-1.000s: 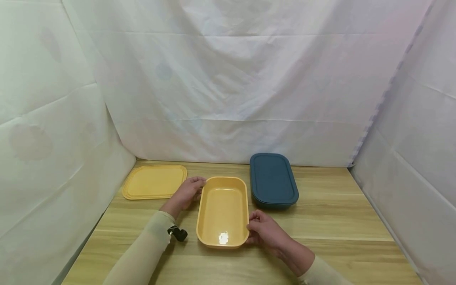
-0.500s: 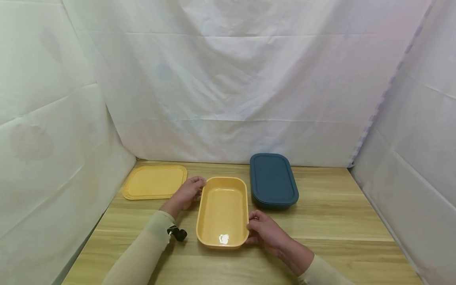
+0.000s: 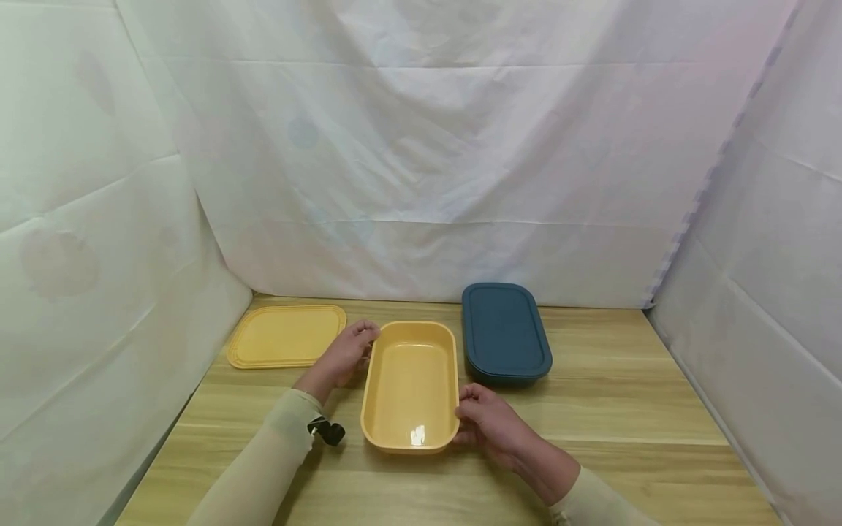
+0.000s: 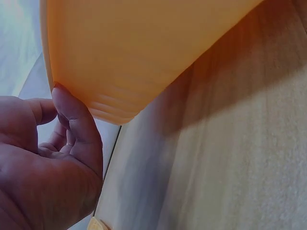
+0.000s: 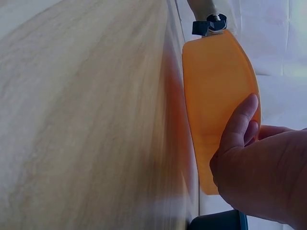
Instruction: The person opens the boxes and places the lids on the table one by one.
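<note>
Between my hands is a yellow rectangular food container without a lid, its inside bare and glossy. My left hand pinches its rim near the far left corner; in the left wrist view, thumb and fingers meet at the rim of the yellow wall. On the opposite side, my right hand grips the rim toward the near right corner. The right wrist view has those fingers lying against the outer wall. A shadow falls on the tabletop beneath the container.
A flat yellow lid lies at the back left of the wooden table. To the right of the yellow container stands a dark blue container with its lid on. White cloth hangs behind and on both sides.
In the last half second the yellow container has shifted slightly up in the head view, with both hands keeping hold of it. The lid and the blue container have stayed put.
</note>
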`<control>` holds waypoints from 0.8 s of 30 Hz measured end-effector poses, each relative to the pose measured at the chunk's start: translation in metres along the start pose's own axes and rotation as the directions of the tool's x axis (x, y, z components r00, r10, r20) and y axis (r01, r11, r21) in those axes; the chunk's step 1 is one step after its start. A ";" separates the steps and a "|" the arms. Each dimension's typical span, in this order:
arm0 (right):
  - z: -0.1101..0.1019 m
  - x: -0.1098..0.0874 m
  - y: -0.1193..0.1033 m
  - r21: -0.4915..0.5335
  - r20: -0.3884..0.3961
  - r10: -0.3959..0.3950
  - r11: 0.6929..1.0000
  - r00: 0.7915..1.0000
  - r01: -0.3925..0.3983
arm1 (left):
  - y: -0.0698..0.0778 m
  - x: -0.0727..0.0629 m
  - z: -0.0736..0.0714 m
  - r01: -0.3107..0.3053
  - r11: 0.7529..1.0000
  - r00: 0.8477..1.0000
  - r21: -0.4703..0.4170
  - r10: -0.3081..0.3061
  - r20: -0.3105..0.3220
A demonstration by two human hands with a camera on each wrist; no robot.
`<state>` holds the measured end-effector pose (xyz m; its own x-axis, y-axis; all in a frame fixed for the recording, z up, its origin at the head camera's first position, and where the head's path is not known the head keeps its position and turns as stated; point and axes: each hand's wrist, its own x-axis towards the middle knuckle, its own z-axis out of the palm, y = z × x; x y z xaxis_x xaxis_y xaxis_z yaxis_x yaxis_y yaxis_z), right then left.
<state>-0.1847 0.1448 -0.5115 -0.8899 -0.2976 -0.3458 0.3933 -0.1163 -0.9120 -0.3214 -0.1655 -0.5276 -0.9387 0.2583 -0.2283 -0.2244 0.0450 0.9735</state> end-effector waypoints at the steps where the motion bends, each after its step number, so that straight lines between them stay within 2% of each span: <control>1: 0.000 0.000 0.000 -0.001 -0.002 -0.002 1.000 1.000 0.002 | 0.001 0.000 0.000 0.000 1.000 1.000 0.002 0.000 -0.005; 7: 0.001 0.001 -0.004 -0.020 -0.011 -0.028 0.999 1.000 0.028 | 0.008 -0.003 -0.001 0.001 1.000 0.999 0.002 -0.001 -0.032; 17: 0.005 0.004 -0.014 -0.004 -0.016 -0.039 0.999 0.999 0.039 | 0.016 -0.004 -0.004 -0.020 1.000 0.999 -0.023 0.019 -0.038; 24: 0.005 0.009 -0.018 0.012 -0.024 -0.034 0.999 0.999 0.035 | 0.019 -0.004 -0.006 -0.044 0.998 0.999 -0.035 0.044 -0.010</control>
<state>-0.1985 0.1400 -0.4970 -0.9082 -0.2705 -0.3195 0.3650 -0.1382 -0.9207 -0.3231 -0.1712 -0.5079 -0.9502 0.2504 -0.1855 -0.1916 0.0001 0.9815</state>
